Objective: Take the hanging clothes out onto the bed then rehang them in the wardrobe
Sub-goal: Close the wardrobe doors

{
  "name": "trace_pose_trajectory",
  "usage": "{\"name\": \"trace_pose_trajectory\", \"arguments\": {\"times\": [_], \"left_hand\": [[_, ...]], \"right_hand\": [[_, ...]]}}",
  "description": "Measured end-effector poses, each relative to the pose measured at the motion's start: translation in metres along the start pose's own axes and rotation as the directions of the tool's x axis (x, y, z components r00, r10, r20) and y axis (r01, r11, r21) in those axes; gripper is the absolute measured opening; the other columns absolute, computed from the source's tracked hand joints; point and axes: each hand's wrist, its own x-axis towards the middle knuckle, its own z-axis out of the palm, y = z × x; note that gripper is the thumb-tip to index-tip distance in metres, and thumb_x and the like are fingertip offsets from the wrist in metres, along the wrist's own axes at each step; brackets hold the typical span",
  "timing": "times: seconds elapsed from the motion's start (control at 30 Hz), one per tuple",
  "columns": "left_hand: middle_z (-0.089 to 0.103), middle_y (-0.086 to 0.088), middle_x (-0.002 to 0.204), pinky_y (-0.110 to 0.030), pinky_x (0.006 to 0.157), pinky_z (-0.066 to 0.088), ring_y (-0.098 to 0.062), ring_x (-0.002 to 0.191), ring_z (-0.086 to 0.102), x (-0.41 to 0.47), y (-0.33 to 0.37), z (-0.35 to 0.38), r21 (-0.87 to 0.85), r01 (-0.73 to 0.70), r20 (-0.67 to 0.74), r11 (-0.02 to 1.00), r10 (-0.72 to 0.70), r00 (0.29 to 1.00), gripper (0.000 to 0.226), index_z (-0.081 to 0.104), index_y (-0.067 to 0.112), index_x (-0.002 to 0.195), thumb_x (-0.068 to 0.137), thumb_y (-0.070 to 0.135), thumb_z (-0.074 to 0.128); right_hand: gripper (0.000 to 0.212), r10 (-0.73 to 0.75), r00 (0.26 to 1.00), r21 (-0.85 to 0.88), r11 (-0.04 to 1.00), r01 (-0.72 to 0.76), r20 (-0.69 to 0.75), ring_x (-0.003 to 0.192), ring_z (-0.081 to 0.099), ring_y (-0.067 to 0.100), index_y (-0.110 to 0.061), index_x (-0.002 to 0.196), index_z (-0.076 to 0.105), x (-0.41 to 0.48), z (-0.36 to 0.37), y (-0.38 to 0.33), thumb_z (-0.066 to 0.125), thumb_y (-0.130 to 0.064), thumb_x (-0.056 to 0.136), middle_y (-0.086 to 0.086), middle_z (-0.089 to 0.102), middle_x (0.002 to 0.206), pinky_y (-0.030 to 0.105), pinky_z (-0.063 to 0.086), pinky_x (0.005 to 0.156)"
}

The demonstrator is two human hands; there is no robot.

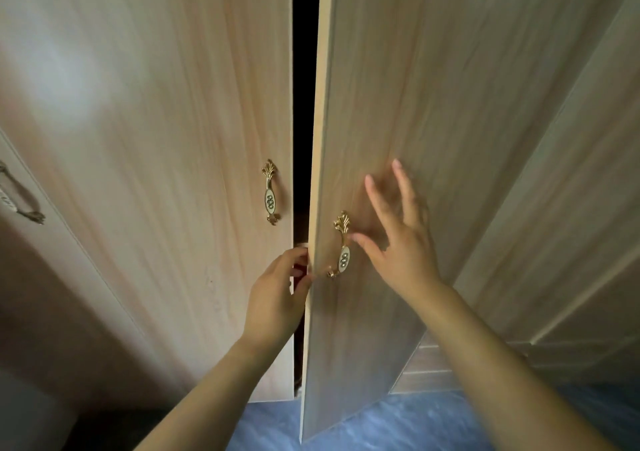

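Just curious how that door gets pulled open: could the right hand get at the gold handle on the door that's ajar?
Probably yes. The right hand is open just beside the gold handle, thumb tip near its top, nothing between them. The left hand grips the door's edge, clear of the handle.

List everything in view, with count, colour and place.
left door: one, light wood, centre left
right door: one, light wood, centre right, ajar
door handles: two, gold with white inset, one on the left door, one on the right door
third handle: one, blurred, far left
gap: one, dark, between the doors
floor: blue, bottom
left hand: grips the right door's edge
right hand: fingers spread, beside that door's handle
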Motion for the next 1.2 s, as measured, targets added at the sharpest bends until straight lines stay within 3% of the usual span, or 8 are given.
{"name": "trace_pose_trajectory", "arguments": {"times": [0.13,0.3,0.43,0.53,0.67,0.83,1.03,1.2], "left_hand": [[0.059,0.024,0.099,-0.015,0.071,0.048,0.012,0.087,0.056,0.028,-0.014,-0.01,-0.029,-0.026,0.017,0.999,0.027,0.999,0.036,0.057,0.033,0.108,0.081,0.016,0.073],[0.061,0.019,0.105,-0.015,0.075,0.049,0.003,0.09,0.059,0.059,-0.002,-0.02,-0.139,-0.101,-0.098,0.985,0.087,0.991,0.031,0.057,0.034,0.111,0.084,0.025,0.069],[0.06,0.012,0.109,-0.024,0.077,0.051,-0.006,0.092,0.061,0.089,0.01,-0.022,-0.133,-0.183,-0.195,0.974,0.155,0.968,0.033,0.052,0.038,0.111,0.082,0.03,0.066],[0.059,0.012,0.105,-0.022,0.076,0.049,-0.006,0.089,0.06,0.104,0.007,-0.019,-0.045,-0.193,-0.23,0.98,0.177,0.957,0.035,0.052,0.034,0.112,0.082,0.027,0.068],[0.059,0.012,0.1,-0.007,0.071,0.042,-0.002,0.087,0.058,0.113,0.004,-0.014,0.075,-0.17,-0.284,0.983,0.184,0.941,0.034,0.058,0.024,0.112,0.082,0.018,0.072],[0.058,0.017,0.094,-0.006,0.073,0.039,0.002,0.086,0.055,0.131,0.001,-0.009,0.186,-0.153,-0.352,0.971,0.211,0.912,0.035,0.062,0.023,0.111,0.079,0.016,0.074],[0.062,0.009,0.091,-0.012,0.071,0.036,-0.005,0.082,0.054,0.146,-0.001,0.0,0.314,-0.153,-0.414,0.937,0.28,0.866,0.029,0.062,0.018,0.106,0.079,0.017,0.072],[0.061,0.006,0.089,-0.004,0.075,0.032,0.001,0.082,0.046,0.15,-0.004,0.007,0.339,-0.137,-0.448,0.931,0.287,0.847,0.03,0.057,0.02,0.105,0.078,0.018,0.071]], "right_hand": [[0.073,0.006,0.999,-0.106,0.994,-0.01,-0.036,0.14,0.018,0.034,-0.023,0.142,0.03,0.009,0.021,0.004,0.068,-0.036,0.08,0.011,0.011,0.152,0.035,0.013,0.117],[0.07,0.014,0.997,-0.173,0.985,-0.027,-0.079,0.139,0.021,0.035,-0.023,0.14,0.032,0.02,0.041,0.006,0.067,-0.037,0.081,0.013,0.014,0.15,0.032,0.012,0.117],[0.068,-0.017,0.996,-0.195,0.981,-0.001,-0.093,0.14,0.015,0.035,-0.02,0.14,0.033,0.028,0.058,0.012,0.067,-0.033,0.083,0.015,0.014,0.15,0.042,0.018,0.116],[0.066,-0.039,0.994,-0.204,0.979,0.018,-0.098,0.141,0.011,0.033,-0.019,0.139,0.034,0.031,0.068,0.019,0.066,-0.035,0.084,0.015,0.017,0.149,0.042,0.018,0.115],[0.053,-0.127,0.981,-0.183,0.978,0.099,-0.145,0.138,0.023,0.034,-0.02,0.135,0.042,0.035,0.074,0.035,0.064,-0.031,0.088,0.013,0.027,0.146,0.042,0.027,0.112],[0.046,-0.061,0.972,-0.213,0.977,0.012,-0.225,0.123,0.039,0.029,-0.031,0.13,0.048,0.037,0.088,0.046,0.066,-0.032,0.087,0.004,0.037,0.138,0.04,0.034,0.101],[0.041,-0.081,0.964,-0.19,0.981,0.032,-0.253,0.127,0.036,0.029,-0.031,0.128,0.05,0.045,0.105,0.058,0.063,-0.028,0.089,0.004,0.037,0.138,0.041,0.035,0.103],[0.045,-0.097,0.96,-0.165,0.985,0.054,-0.263,0.131,0.031,0.028,-0.03,0.13,0.05,0.043,0.114,0.066,0.065,-0.024,0.088,0.004,0.034,0.142,0.041,0.032,0.106]]}}
